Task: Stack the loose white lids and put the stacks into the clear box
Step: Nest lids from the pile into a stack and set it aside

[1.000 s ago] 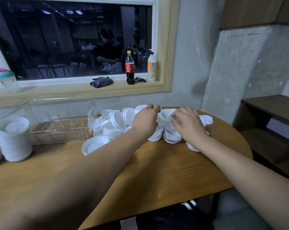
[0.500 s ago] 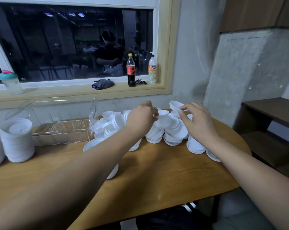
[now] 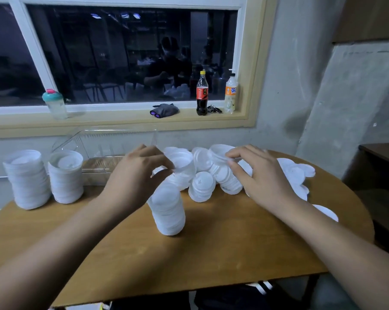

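Both hands have risen off the pile [image 3: 202, 185]: my left hand [image 3: 135, 180] clasps a short stack [image 3: 182, 164], my right hand [image 3: 263, 175] pinches a lid [image 3: 219, 151] just beside it, close for nesting I judge; the box [image 3: 113, 151] behind looks empty.

lids [image 3: 202, 184]: matt white plastic | table [image 3: 211, 253]: smooth wood | box [image 3: 104, 151]: clear plastic

It looked like a bare workroom, hardly a home: rough concrete wall [image 3: 285, 86] above the right hand [image 3: 265, 177], an inner window [image 3: 122, 52] beyond the left hand [image 3: 135, 182] onto a dim room with chairs [image 3: 113, 90], a cola bottle [image 3: 202, 92] parked on its sill [image 3: 99, 118], a plain wooden tabletop [image 3: 211, 253] under both, heaped with white lids [image 3: 202, 184].
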Motion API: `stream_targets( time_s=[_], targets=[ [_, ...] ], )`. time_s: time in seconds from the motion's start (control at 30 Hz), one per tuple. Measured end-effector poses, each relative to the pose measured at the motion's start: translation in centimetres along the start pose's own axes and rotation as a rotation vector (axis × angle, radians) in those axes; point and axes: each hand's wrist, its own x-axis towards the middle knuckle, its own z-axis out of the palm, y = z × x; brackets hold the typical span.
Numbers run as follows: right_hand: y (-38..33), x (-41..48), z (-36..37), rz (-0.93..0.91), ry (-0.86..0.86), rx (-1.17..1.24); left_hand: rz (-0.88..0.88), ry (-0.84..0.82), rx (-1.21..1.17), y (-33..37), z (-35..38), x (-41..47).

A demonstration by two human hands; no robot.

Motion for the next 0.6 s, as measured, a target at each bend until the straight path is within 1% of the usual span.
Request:
stream_targets(
  time_s=[0.17,0.4,0.6],
  targets=[
    [-2.7,0.6,2.5,-0.064,-0.069,0.058,-0.03,0.003,0.015,-2.0,-0.7,-3.3],
    [-4.1,0.7,4.5,-0.082,-0.154,0.086,-0.012,-0.039,0.059,-1.6,0.7,-6.1],
    [-5.4,0.6,7.2,-0.242,-0.267,0.014,-0.036,-0.073,-0.036,-1.9,1.8,-7.5]
  ],
)
